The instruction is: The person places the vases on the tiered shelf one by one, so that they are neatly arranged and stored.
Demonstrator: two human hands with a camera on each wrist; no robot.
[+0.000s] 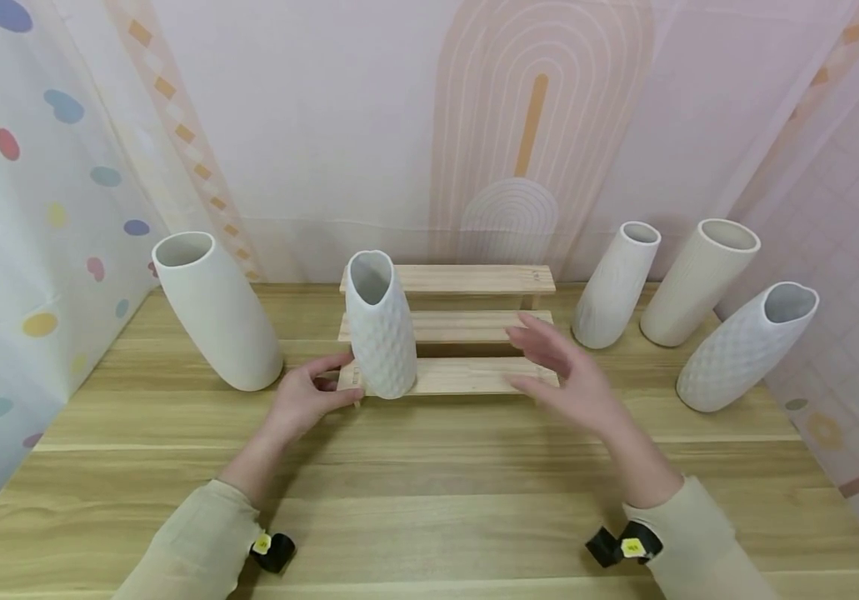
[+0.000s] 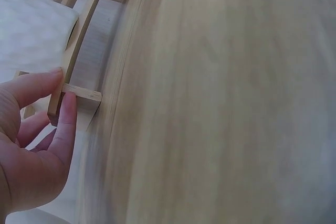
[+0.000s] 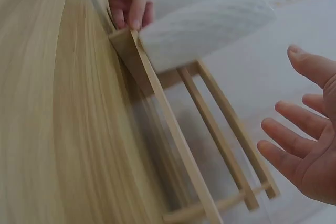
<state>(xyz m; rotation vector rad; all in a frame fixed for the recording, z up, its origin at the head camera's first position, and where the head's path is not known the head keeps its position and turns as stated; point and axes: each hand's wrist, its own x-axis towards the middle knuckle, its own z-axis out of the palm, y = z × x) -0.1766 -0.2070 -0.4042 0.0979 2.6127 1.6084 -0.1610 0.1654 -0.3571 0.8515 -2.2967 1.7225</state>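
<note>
Beige sleeves [image 1: 192, 542] nearest. Left grip [image 1: 303, 400] clamped on front slat [image 1: 466, 377] of wooden rack [image 1: 474, 326], left end. Dimpled white vase [image 1: 382, 337] upright on rack, just beside. Right grip [image 1: 575, 379] apart, near rack's right end. Rack stands on worktop [image 1: 429, 508].

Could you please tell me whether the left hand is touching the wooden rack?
Touching: the left wrist view shows the left hand pinching the wooden rack at one end of its front slat, with no visible gap.

There are five vases [image 1: 384, 346], one rack [image 1: 466, 377] with three shelves [image 1: 474, 326], two hands [image 1: 303, 402] and one table [image 1: 444, 500].
</note>
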